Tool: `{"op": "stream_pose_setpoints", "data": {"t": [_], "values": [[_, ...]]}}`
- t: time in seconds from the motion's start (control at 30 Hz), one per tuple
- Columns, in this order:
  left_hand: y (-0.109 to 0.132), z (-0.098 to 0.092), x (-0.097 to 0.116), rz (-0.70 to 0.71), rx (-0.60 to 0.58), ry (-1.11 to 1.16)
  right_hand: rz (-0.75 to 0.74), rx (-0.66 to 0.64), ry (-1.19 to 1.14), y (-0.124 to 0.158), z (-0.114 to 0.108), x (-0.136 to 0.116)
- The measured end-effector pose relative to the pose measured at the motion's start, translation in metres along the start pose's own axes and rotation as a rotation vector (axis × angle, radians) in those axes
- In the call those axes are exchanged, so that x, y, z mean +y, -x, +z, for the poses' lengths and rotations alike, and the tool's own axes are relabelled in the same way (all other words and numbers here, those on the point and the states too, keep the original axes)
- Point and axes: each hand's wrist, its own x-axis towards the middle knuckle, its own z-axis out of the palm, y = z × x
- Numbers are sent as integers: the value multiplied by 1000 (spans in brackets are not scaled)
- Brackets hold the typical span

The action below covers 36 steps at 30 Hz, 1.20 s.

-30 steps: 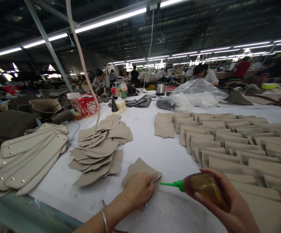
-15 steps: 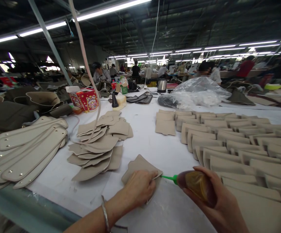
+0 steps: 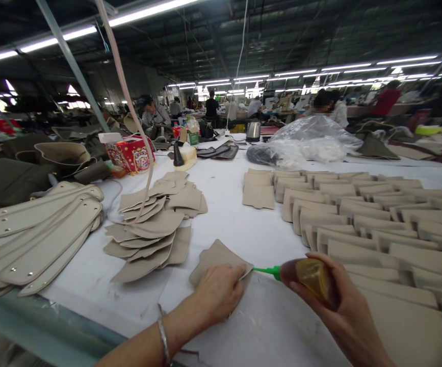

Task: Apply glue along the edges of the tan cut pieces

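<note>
Close by white table's front edge (image 3: 94,313): left fingers (image 3: 236,291) tight on beige leathery panel (image 3: 216,256), right fingers (image 3: 335,266) around green-nozzled amber bottle (image 3: 309,278).

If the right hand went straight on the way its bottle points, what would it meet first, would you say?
Probably the edge of the beige piece under the left hand: the green nozzle of the bottle in the right hand points at it, though whether they touch is unclear.

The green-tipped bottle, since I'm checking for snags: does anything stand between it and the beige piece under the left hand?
Nothing visible does: the bottle in the right hand has its green nozzle at the right corner of the beige piece.
</note>
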Motion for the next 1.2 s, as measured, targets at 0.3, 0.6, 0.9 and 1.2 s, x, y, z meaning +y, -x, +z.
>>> {"op": "stream_pose_setpoints", "data": {"t": [0.3,0.6,0.9,1.2], "values": [[0,-3,2,-7,-21,-25,-37,-66,-6,2,-2,13],[0,-7,0,-19,-60,28,-42,-122,-76,6,-2,8],[1,-5,-3,8,-50,85,-29,-221,-109,15,-1,12],[3,-2,-5,23,-32,95,-26,-243,-142,26,0,12]]}}
